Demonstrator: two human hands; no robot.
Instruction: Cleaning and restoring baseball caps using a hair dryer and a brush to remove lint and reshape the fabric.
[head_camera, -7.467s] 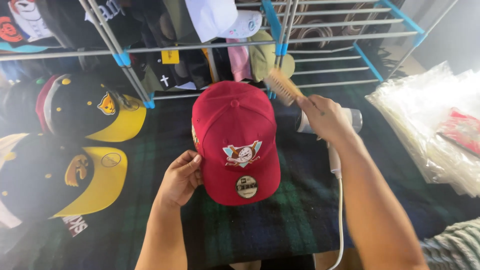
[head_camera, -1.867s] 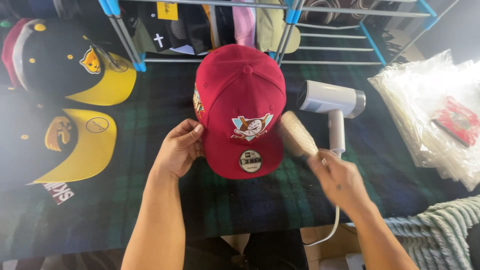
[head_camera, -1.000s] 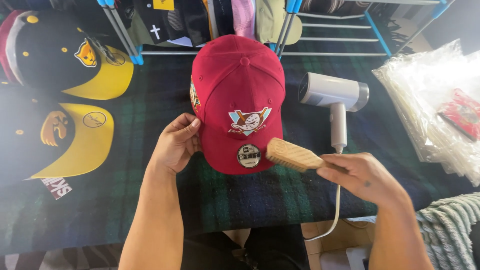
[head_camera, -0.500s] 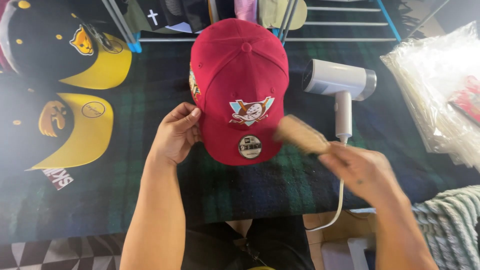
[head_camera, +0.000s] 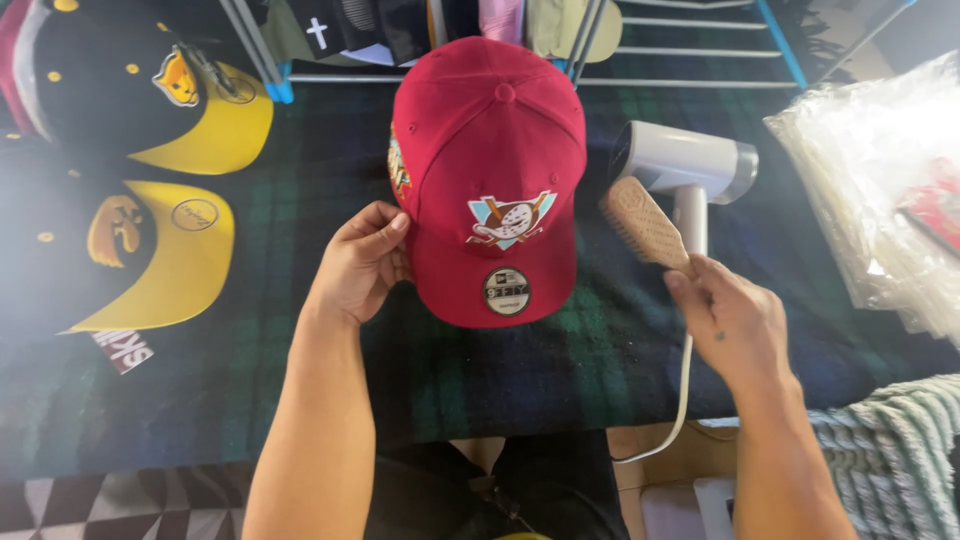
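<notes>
The person is standing over a dark green plaid cloth (head_camera: 560, 370) with a red cap (head_camera: 490, 170) lying crown-up in the middle of it, brim pointing back toward them. Their left hand (head_camera: 362, 262) is steadying the cap, fingers curled against the left edge where brim meets crown. Their right hand (head_camera: 728, 322) is closed around the handle of a wooden brush (head_camera: 645, 222), which is being held just off the cap's right side, apart from the fabric, its head tilting up in front of a white handheld steamer (head_camera: 688, 170) that is lying on the cloth. To my eye this is the brushing step, caught between strokes. The next pass would need the bristles brought back onto the crown or brim while the left hand keeps the cap from sliding, with care around the embroidered emblem (head_camera: 510, 218) and the round sticker (head_camera: 507, 291) on the brim. Two black caps with yellow brims (head_camera: 165, 250) are sitting to the left, a metal rack (head_camera: 600, 60) of more caps behind, and clear plastic bags (head_camera: 880, 180) to the right.
</notes>
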